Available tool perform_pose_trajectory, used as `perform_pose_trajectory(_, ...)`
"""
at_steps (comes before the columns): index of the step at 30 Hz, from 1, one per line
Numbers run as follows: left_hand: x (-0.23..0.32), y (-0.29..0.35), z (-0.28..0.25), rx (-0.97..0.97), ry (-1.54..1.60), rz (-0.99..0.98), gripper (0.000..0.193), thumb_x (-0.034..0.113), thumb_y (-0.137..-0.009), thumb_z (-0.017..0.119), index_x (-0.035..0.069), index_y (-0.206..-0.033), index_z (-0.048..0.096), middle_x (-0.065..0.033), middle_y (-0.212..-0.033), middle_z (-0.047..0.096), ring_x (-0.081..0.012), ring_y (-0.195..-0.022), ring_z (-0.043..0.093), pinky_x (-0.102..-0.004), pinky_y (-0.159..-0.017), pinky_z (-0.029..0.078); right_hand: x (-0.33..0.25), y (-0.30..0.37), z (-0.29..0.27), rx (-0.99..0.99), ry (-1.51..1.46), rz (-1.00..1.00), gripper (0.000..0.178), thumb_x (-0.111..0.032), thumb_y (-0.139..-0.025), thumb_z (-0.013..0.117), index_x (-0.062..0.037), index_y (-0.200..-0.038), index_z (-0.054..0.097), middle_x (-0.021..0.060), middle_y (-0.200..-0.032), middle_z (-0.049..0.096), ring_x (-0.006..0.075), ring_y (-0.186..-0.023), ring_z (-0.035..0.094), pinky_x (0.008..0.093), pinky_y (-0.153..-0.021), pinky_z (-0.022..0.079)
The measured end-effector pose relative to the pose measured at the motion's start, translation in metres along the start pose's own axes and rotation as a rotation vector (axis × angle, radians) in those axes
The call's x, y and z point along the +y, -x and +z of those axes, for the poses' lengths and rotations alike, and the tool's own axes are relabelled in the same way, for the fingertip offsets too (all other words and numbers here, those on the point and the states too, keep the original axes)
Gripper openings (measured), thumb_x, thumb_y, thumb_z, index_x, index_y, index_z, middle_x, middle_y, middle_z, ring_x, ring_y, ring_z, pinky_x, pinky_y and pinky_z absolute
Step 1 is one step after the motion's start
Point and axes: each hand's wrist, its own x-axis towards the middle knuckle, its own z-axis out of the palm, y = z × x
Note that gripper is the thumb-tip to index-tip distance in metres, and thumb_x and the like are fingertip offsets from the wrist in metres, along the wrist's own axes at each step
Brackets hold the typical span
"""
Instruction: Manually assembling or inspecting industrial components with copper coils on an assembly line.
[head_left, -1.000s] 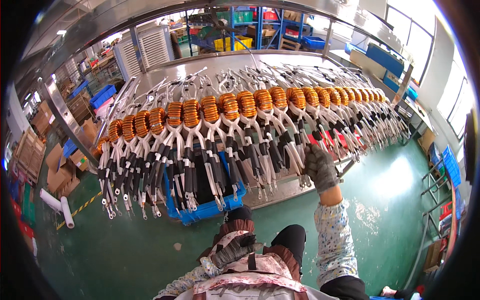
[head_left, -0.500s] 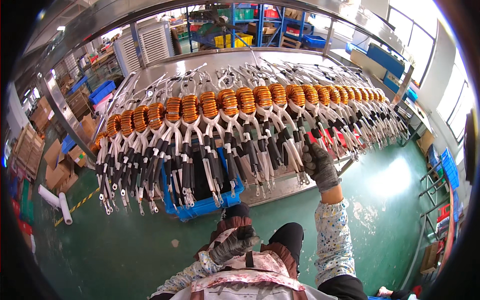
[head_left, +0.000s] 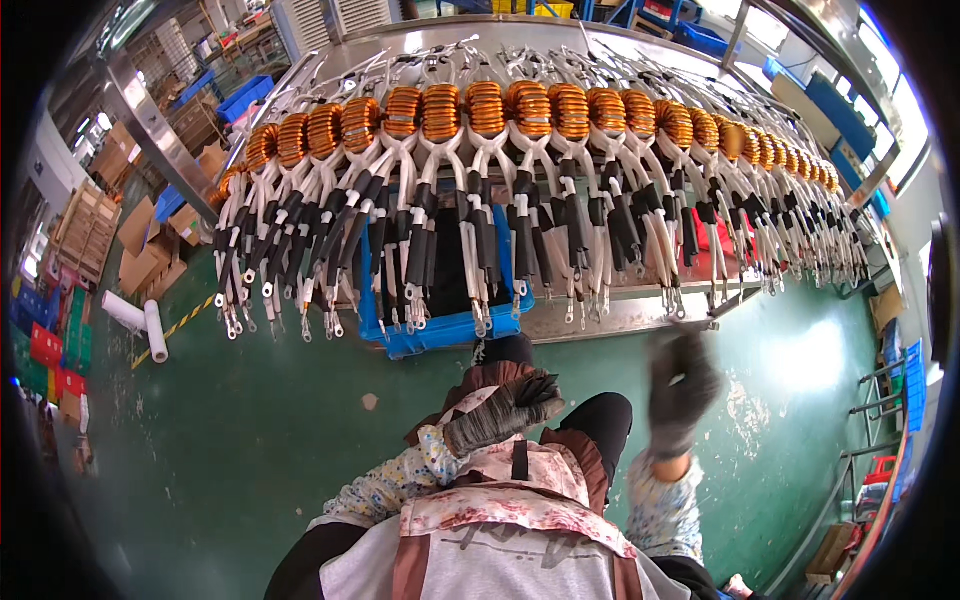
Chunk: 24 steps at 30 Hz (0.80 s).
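A long row of copper-wound ring coils lies across the metal table. White leads with black sleeves and metal ring lugs hang from them over the near edge. My left hand, in a grey knit glove, is held curled in front of my apron. Something dark shows at its fingertips, too unclear to name. My right hand, gloved too, is smeared by motion in front of the table, just below the hanging lugs on the right. A small pale spot shows at its fingers; whether it grips anything cannot be made out.
Behind the hanging leads stands a blue crate; something red lies under the table to its right. White rolls and cardboard boxes are on the left. A rack with a blue bin stands at the right.
My right hand has come away from the hanging leads, back toward me. My left hand has shifted right and up a little. The view has tilted down, so the coils appear higher.
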Motion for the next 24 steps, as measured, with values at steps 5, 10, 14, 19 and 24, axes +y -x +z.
perform_pose_trajectory(5, 0.039, -0.007, 0.003, 0.123, 0.402, 0.048, 0.04, 0.004, -0.087, 0.049, 0.003, -0.125, 0.034, -0.0035, -0.109, 0.049, -0.0115, -0.103, 0.047, -0.0234, -0.09, 0.039, 0.007, 0.038, 0.022, -0.351, 0.195, -0.07, 0.019, -0.012, -0.068, 0.071, -0.0058, -0.084, 0.063, 0.0038, -0.071, 0.056, 0.0146, -0.064, 0.055, 0.0282, -0.057, 0.044)
perform_pose_trajectory(10, 0.086, -0.016, 0.012, 0.127, 0.551, -0.063, 0.035, 0.008, -0.084, 0.058, 0.002, -0.116, 0.044, -0.0007, -0.1, 0.054, -0.0089, -0.093, 0.051, -0.0236, -0.081, 0.043, 0.025, 0.045, 0.016, -0.42, -0.328, 0.22, 0.016, -0.007, -0.069, 0.07, -0.0015, -0.082, 0.062, 0.0089, -0.086, 0.056, 0.0193, -0.077, 0.055, 0.029, -0.071, 0.044)
perform_pose_trajectory(14, 0.089, -0.014, 0.016, 0.148, 0.515, -0.069, 0.027, 0.015, -0.085, 0.058, 0.005, -0.109, 0.05, 0.0031, -0.088, 0.052, -0.0061, -0.082, 0.05, -0.0215, -0.073, 0.043, 0.023, 0.041, 0.007, -0.456, -0.682, 0.408, 0.012, -0.004, -0.072, 0.066, -0.0004, -0.081, 0.058, 0.0082, -0.089, 0.055, 0.0186, -0.086, 0.053, 0.0294, -0.076, 0.042)
perform_pose_trajectory(19, 0.099, -0.027, 0.017, 0.13, 0.422, -0.133, 0.028, 0.018, -0.087, 0.055, 0.006, -0.112, 0.049, 0.0037, -0.087, 0.051, -0.0044, -0.079, 0.045, -0.0197, -0.068, 0.039, 0.028, 0.011, -0.01, 0.129, -1.141, 0.346, 0.008, -0.008, -0.079, 0.06, -0.0036, -0.08, 0.053, 0.0061, -0.088, 0.053, 0.013, -0.072, 0.051, 0.024, -0.064, 0.041)
perform_pose_trajectory(24, 0.167, -0.084, 0.016, 0.018, 0.444, 0.164, 0.023, 0.019, -0.086, 0.057, 0.007, -0.105, 0.053, 0.0077, -0.071, 0.043, -0.0007, -0.06, 0.037, -0.0149, -0.052, 0.032, 0.033, -0.007, -0.049, 0.159, -1.041, 0.389, 0.015, -0.019, -0.085, 0.056, -0.0043, -0.086, 0.055, 0.0009, -0.074, 0.051, 0.005, -0.045, 0.039, 0.0188, -0.04, 0.029)
